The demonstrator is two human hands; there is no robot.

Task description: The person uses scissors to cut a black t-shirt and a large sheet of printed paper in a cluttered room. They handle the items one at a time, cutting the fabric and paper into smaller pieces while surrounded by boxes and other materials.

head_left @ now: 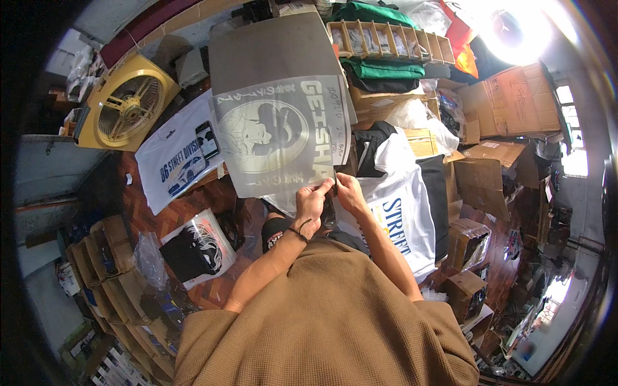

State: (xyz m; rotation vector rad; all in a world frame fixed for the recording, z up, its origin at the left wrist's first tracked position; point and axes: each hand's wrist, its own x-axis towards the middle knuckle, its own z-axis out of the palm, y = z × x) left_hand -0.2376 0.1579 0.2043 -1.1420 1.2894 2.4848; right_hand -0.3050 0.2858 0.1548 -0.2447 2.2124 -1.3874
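Observation:
A translucent film sheet [257, 177] with a pale round picture and large letters lies over a grey board [270, 48] in front of me. My left hand [310, 202] pinches the sheet's near right corner between thumb and fingers. Close beside it, my right hand [349, 193] is closed at the same corner. A small dark thing shows between the two hands, mostly hidden by the fingers, and I cannot make out its kind. Under the sheet's right side, a paper strip [344, 122] with handwriting sticks out.
To the left are a white T-shirt [161, 154] with a phone [207, 140] on it, a yellow fan [129, 103] and a packed black print [199, 248]. A white T-shirt [412, 222] with blue letters lies right. Beyond stand a wooden compartment tray [444, 48] and cardboard boxes [515, 100].

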